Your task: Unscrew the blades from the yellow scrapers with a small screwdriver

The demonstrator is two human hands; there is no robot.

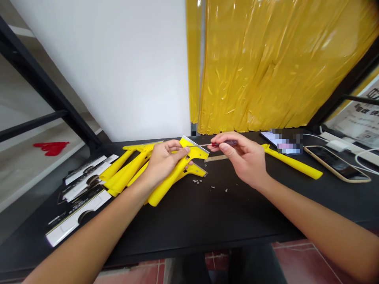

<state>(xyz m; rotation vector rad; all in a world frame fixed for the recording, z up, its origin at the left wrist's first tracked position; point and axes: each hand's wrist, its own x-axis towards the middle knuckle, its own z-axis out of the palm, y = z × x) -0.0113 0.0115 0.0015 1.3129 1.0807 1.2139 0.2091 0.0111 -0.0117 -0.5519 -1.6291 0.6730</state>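
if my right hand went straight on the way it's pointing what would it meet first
Most likely the scraper held in your left hand; your screwdriver seems to reach it, though depth is unclear.

The bare left arm (97, 225) slants in over the counter's (237, 221) near edge, left of middle, its wrist almost straight. Its left grip (166, 159) is closed, thumb laid forward toward the right edge. The bare right arm (314, 213) comes in from the near right corner; its right grip (248, 161) pinches thumb against bent fingers, pointing toward the left edge.
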